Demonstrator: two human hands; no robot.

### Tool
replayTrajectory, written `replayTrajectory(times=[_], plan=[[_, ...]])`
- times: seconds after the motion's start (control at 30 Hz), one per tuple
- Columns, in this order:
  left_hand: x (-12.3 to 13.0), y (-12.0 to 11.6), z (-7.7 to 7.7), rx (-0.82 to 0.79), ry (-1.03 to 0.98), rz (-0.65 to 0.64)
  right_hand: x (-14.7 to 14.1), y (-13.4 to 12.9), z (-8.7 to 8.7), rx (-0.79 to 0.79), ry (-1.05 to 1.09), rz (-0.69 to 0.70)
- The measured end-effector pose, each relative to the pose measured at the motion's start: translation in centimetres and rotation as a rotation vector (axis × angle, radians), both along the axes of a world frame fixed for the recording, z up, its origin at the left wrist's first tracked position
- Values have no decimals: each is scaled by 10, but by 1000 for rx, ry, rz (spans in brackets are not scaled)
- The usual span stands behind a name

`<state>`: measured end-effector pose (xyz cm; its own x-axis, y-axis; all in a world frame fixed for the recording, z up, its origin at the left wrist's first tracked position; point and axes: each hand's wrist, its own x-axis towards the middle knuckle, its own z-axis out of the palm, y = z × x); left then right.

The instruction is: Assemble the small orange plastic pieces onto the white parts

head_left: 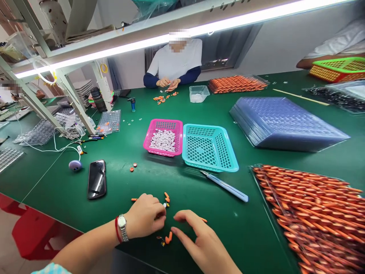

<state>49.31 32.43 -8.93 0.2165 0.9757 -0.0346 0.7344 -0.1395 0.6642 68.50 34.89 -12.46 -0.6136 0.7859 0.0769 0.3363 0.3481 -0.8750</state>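
left hand (146, 215) curled, right hand (207, 241) half-splayed

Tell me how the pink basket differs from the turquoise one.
The pink basket looks smaller than the turquoise basket. White pieces cover the pink basket's floor; the turquoise basket's holed floor shows. Both have holed walls and sit on the green table.

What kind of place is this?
Probably a small-parts assembly workshop: rows of near-identical orange parts at right, a stack of clear molded trays behind them, and a co-worker also handling small pieces across the green bench. Exactly what's being made, I can't tell.
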Motion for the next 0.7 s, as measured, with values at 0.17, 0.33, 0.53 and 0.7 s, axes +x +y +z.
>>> replayTrajectory(times=[0.17, 0.33, 0.53, 0.7], plan=[[2, -2, 6, -93, -421, 235, -25, 3, 8, -115, 156, -73], [3, -2, -2, -119, -649, 395, -38, 10, 14, 47, 264, -108], [0, -1, -3, -89, -583, 413, -34, 17, 14, -21, 269, -125], [-48, 30, 3, 107, -234, 515, -28, 23, 6, -132, 266, -188]])
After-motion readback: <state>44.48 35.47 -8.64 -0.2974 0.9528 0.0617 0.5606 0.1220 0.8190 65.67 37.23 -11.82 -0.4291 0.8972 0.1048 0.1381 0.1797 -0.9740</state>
